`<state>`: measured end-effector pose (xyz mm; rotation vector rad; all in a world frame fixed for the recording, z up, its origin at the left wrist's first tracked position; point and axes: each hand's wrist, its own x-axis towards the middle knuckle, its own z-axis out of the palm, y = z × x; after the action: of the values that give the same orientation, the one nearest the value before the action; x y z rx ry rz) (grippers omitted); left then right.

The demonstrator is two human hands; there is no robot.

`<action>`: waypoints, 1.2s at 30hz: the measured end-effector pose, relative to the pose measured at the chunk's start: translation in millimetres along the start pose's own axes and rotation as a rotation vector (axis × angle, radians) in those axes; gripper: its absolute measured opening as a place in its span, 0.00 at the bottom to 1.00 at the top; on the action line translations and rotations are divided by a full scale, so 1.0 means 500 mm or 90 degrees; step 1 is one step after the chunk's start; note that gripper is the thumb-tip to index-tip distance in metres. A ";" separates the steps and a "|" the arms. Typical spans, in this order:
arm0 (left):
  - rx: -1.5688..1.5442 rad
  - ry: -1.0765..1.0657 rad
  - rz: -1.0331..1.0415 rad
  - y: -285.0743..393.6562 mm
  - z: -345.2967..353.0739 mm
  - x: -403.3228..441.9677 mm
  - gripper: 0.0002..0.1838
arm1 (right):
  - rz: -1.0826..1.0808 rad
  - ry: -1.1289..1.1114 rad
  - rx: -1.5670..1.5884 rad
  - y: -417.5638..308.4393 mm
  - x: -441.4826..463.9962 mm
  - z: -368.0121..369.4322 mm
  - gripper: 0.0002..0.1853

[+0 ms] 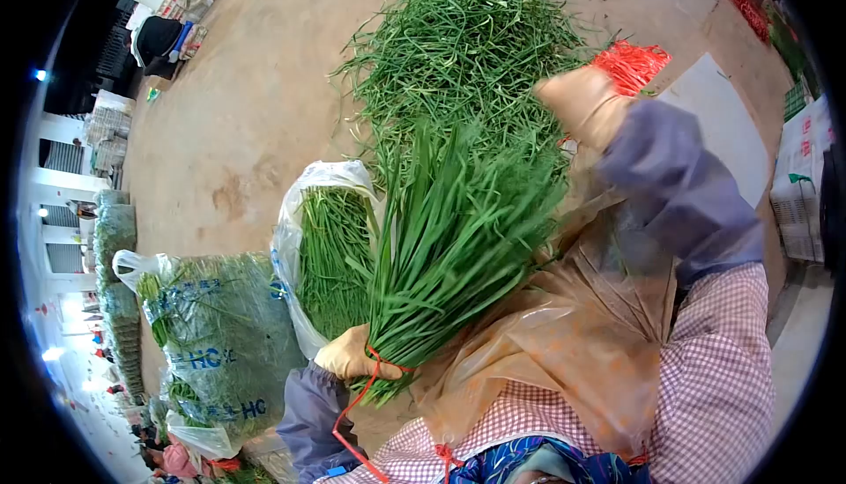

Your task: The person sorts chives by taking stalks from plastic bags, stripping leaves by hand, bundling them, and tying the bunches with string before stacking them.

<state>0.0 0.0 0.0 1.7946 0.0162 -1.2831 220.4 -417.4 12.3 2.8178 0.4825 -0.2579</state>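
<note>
My left hand (350, 356), in a tan glove, is closed around the base of a bunch of garlic chives (449, 246). A red tie (384, 361) circles the stems there, and its loose end trails down past my left wrist. The leaves fan up and to the right. My right hand (582, 103), also gloved, is raised at the right edge of a large heap of loose chives (467, 39). Motion blurs it, and its fingers cannot be made out. Just beyond it lies a pile of red ties (633, 66).
An open clear bag of chives (333, 259) stands left of the bunch, beside a filled plastic bag (233, 339) with blue print. A brown plastic apron (546, 343) covers my lap. At right are a white board (718, 118) and a white crate (800, 180).
</note>
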 end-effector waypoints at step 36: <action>0.056 0.089 -0.025 0.047 0.043 0.004 0.53 | -0.221 0.010 0.726 -0.169 -0.275 -0.031 0.23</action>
<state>-3.9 -29.1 12.8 1.9654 0.0745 -1.1986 65.4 -377.6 37.2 3.7838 1.1110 -0.7923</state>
